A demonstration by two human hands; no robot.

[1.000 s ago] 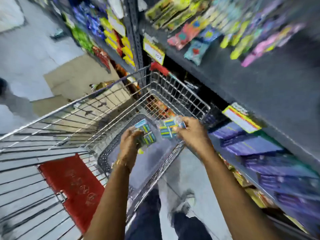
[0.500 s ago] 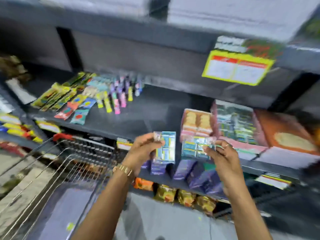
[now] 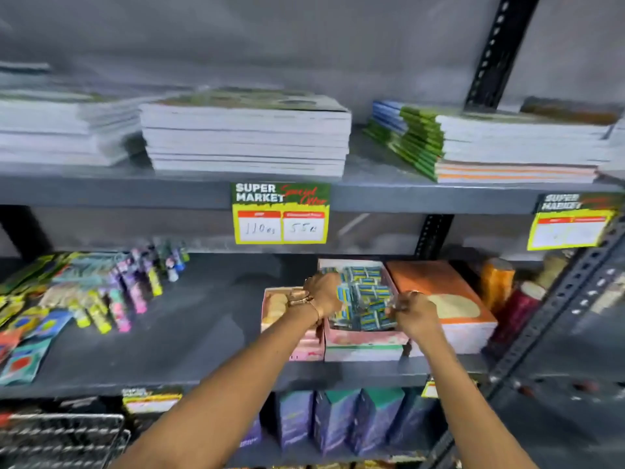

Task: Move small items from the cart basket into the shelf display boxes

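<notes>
A pink display box (image 3: pixel 367 338) stands on the middle shelf (image 3: pixel 189 333), filled with small blue and yellow packets (image 3: pixel 367 282). Both my hands are over this box. My left hand (image 3: pixel 321 292) is at its left rim, fingers curled on blue packets at its fingertips. My right hand (image 3: pixel 414 314) is at the box's right front corner, gripping a clear-wrapped bundle of the same packets just above the pile. A corner of the wire cart basket (image 3: pixel 61 438) shows at the bottom left; its contents are out of view.
A second pink box (image 3: pixel 275 308) sits left of the display box, an orange box (image 3: pixel 439 286) and jars (image 3: pixel 497 282) to its right. Colourful packs (image 3: pixel 101 292) lie at the shelf's left. Notebook stacks (image 3: pixel 243 137) fill the upper shelf; purple cartons (image 3: pixel 338 421) stand below.
My view swung from the cart up to the shelf. Both hands lifted blue packets out of the basket and carried them forward to the pink display box.
</notes>
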